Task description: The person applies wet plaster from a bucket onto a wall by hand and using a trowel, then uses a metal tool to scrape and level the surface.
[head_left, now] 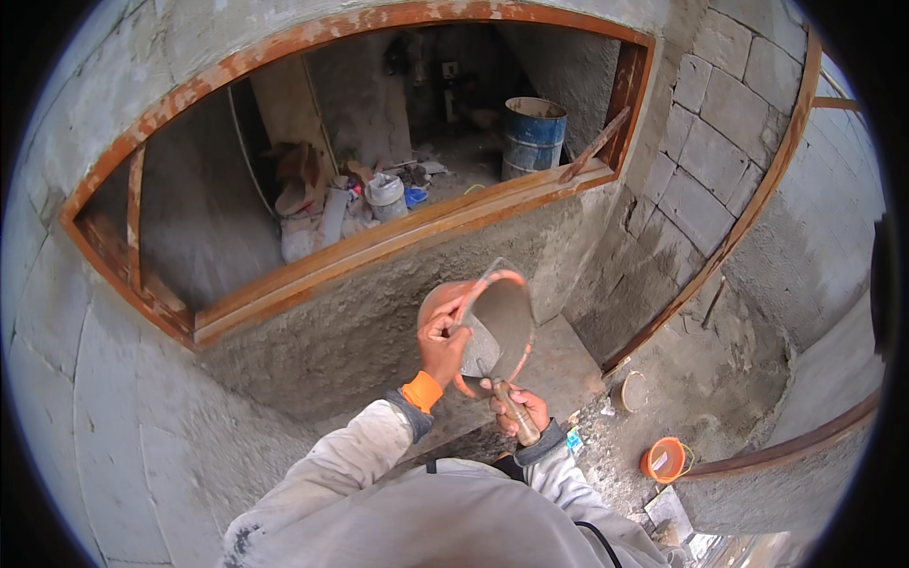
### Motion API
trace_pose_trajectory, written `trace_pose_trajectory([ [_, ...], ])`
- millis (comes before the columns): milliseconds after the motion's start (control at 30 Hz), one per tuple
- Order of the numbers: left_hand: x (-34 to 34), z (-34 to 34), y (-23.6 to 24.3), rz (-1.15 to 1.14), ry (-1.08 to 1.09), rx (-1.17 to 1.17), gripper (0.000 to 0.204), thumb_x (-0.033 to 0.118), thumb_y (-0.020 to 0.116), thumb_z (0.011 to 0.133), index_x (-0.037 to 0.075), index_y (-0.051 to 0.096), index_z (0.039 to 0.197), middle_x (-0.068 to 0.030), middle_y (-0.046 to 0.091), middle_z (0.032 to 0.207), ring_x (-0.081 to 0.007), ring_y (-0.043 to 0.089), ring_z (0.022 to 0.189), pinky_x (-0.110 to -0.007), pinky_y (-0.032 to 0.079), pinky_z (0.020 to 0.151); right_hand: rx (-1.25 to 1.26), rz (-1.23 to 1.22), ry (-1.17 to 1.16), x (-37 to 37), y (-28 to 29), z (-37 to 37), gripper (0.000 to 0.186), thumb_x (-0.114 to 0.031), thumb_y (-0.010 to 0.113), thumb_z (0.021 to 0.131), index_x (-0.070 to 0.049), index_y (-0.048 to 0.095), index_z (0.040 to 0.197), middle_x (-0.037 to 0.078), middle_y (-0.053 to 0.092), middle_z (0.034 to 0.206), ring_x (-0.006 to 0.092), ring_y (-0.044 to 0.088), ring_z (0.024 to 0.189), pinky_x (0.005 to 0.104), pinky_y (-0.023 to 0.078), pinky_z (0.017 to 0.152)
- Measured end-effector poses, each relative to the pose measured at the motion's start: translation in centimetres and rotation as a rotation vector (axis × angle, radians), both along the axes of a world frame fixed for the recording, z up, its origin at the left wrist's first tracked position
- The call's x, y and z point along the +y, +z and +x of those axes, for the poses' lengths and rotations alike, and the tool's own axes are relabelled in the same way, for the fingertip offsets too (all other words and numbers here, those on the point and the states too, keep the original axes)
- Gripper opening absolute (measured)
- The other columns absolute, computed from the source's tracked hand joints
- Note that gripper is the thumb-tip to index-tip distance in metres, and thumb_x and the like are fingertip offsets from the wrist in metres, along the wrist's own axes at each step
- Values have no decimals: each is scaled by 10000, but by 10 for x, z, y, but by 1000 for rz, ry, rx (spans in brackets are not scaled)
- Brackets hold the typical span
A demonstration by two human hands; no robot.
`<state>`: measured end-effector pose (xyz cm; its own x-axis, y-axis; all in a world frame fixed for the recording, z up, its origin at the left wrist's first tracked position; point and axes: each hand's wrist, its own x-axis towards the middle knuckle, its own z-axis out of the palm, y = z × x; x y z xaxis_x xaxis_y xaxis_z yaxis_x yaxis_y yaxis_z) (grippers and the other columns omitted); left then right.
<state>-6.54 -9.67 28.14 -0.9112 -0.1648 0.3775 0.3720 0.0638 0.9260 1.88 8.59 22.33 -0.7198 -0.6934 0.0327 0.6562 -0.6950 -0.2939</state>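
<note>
An orange bucket (443,297), tilted with its mouth facing right, is in front of me by the rough plastered wall below the window opening. Grey residue coats its inside. My left hand (443,348) is closed on the near side of its rim. My right hand (523,409) grips the wooden handle of a trowel (514,413) just below the bucket's mouth. A flat grey piece (480,347) shows inside the mouth, beside my left fingers; whether it is the trowel's blade I cannot tell. Under the bucket lies a grey slab (568,364).
A brown window frame (407,248) spans the wall ahead. Beyond it stand a blue drum (535,140) and a white pail (385,196) among rubble. At right are a block wall (705,189), a smaller orange bucket (666,460), a round container (630,391) and a flat board (669,511).
</note>
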Motion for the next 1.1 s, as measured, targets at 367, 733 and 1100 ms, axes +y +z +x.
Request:
trace_pose_trajectory([
  [367, -224, 124, -158, 283, 749, -573, 356, 131, 596, 725, -65, 625, 1020, -109, 614, 981, -211, 575, 873, -322, 458, 781, -12, 362, -1332, 88, 2, -19, 492, -149, 516, 837, -6, 353, 1279, 88, 549, 789, 152, 546, 513, 251, 464, 428],
  [733, -237, 220, -136, -196, 1132, -513, 359, 283, 565, 815, -58, 641, 894, -141, 652, 842, -256, 602, 770, -357, 468, 705, 9, 1745, -1268, 74, -101, -254, 382, -167, 535, 862, 20, 516, 1195, 201, 603, 1113, 320, 576, 1030, 366, 438, 895],
  [1100, -232, 231, -208, -25, 1173, -1004, 437, 345, 620, 735, -71, 663, 860, -242, 648, 893, -326, 619, 843, -419, 460, 742, 828, 1608, -125, 24, -264, -27, 451, -175, 609, 813, -45, 498, 1230, 145, 609, 1101, 258, 610, 868, 305, 480, 762],
])
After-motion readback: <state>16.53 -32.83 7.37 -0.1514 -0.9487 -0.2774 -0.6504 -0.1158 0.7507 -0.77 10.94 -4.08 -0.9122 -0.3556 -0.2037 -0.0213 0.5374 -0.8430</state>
